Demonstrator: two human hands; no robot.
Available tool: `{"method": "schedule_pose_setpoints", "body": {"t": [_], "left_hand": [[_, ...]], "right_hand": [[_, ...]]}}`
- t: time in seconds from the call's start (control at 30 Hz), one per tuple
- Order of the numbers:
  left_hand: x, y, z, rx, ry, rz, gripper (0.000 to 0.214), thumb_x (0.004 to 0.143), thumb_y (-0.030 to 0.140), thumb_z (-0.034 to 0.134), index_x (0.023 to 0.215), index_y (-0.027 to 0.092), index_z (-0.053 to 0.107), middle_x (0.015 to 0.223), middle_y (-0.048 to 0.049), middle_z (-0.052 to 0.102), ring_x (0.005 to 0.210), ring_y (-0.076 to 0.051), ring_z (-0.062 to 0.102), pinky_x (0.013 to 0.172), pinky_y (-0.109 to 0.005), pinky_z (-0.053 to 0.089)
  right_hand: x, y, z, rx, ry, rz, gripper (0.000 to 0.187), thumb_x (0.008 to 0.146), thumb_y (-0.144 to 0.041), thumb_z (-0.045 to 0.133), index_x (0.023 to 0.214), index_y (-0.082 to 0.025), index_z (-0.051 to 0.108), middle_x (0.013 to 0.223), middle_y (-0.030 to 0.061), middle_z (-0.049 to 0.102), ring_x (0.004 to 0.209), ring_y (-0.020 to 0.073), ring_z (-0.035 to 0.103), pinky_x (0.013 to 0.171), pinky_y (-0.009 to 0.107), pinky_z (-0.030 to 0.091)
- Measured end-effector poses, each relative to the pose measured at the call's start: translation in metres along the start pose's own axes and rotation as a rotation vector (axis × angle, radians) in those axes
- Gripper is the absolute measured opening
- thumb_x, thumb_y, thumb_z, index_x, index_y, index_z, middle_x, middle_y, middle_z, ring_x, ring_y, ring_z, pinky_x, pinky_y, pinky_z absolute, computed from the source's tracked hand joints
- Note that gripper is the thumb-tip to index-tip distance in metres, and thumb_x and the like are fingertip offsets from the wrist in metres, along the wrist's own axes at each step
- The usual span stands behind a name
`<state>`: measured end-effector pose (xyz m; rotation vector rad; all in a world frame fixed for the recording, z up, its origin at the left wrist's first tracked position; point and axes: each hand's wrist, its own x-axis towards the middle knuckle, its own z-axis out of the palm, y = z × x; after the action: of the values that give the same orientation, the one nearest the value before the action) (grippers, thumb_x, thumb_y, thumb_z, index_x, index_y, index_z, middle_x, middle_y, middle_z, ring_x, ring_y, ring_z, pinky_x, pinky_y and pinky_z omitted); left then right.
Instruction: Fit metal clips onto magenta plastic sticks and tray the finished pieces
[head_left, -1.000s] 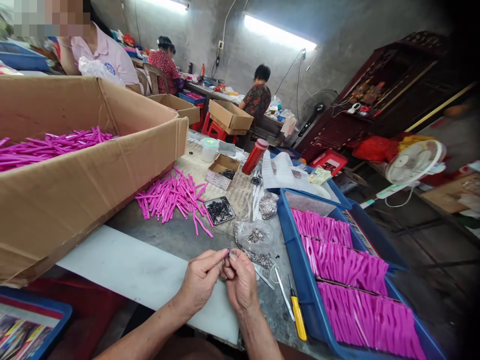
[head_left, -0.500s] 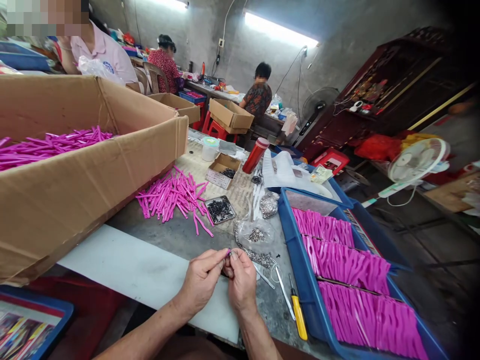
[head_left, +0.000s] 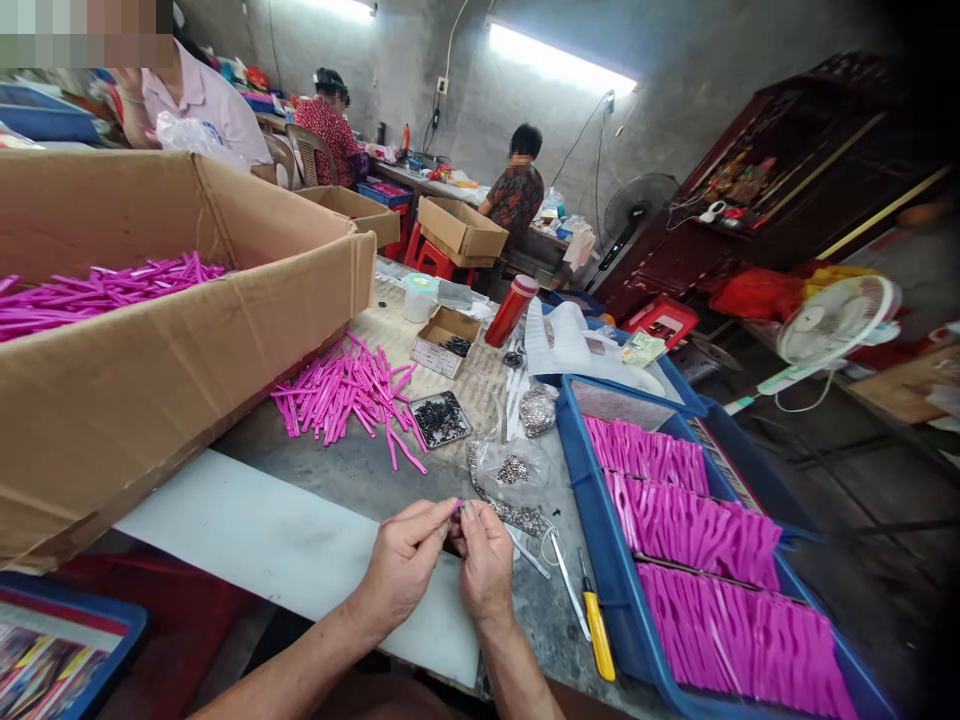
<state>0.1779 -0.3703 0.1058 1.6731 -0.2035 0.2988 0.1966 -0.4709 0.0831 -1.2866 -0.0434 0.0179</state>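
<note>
My left hand point(head_left: 405, 565) and my right hand point(head_left: 484, 560) meet fingertip to fingertip above the front of the worktable. Both are closed in a pinch on a purple plastic strip point(head_left: 459, 505); only a small bit of it shows, and the fingers hide the rest. Beyond them lies a loose pile of similar purple strips point(head_left: 337, 395), beside a small tray of tiny black parts point(head_left: 440, 418). A clear plastic bag point(head_left: 514, 468) with small metal parts is just past my right hand.
A large cardboard box point(head_left: 187, 370) of purple strips stands left. On the right, a blue tray point(head_left: 611, 590) holds rows of purple strips. A yellow-handled screwdriver point(head_left: 598, 630) lies beside it. A red flask point(head_left: 511, 312) and small carton point(head_left: 442, 350) stand farther back. Several people sit beyond.
My hands stay in nearly the same place, still pinching the purple strip. The person at the far left has shifted slightly left.
</note>
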Motion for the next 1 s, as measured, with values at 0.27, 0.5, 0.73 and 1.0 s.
{"method": "schedule_pose_setpoints", "body": {"t": [0.27,0.5,0.73,1.0], "left_hand": [[-0.0004,0.0017,-0.0001,-0.028,-0.002,-0.067,0.027,0.078,0.017,0.044,0.099,0.015,0.062,0.069,-0.0043,0.057,0.063,-0.013,0.054,0.057,-0.024,0.047],[-0.0009,0.0023,0.0008,-0.035,-0.012,-0.073,0.027,0.078,0.017,0.045,0.099,0.017,0.061,0.071,-0.0043,0.058,0.062,-0.013,0.054,0.055,-0.022,0.047],[-0.0003,0.0018,0.0001,-0.026,0.012,-0.074,0.027,0.077,0.020,0.045,0.097,0.016,0.063,0.065,-0.0032,0.055,0.057,-0.012,0.052,0.052,-0.021,0.046],[-0.0011,0.0045,0.0007,-0.034,0.001,-0.090,0.027,0.077,0.019,0.045,0.098,0.017,0.062,0.072,-0.0050,0.059,0.062,-0.013,0.054,0.053,-0.022,0.046]], "right_hand": [[0.0009,-0.0007,-0.0014,-0.082,0.043,-0.005,0.017,0.072,-0.035,0.054,0.071,-0.018,0.051,0.058,-0.0036,0.044,0.052,0.0097,0.038,0.048,0.021,0.032],[0.0007,-0.0023,0.0009,-0.104,0.053,-0.030,0.022,0.073,-0.037,0.051,0.064,-0.018,0.047,0.055,-0.0042,0.039,0.050,0.0096,0.036,0.047,0.021,0.031],[-0.0003,-0.0027,0.0001,-0.109,0.021,-0.021,0.024,0.075,-0.039,0.048,0.064,-0.018,0.049,0.056,-0.0034,0.040,0.051,0.0099,0.037,0.048,0.022,0.032],[0.0018,-0.0054,-0.0010,-0.189,0.070,-0.063,0.016,0.071,-0.033,0.053,0.068,-0.018,0.050,0.058,-0.0035,0.044,0.054,0.0105,0.040,0.052,0.022,0.034]]}}
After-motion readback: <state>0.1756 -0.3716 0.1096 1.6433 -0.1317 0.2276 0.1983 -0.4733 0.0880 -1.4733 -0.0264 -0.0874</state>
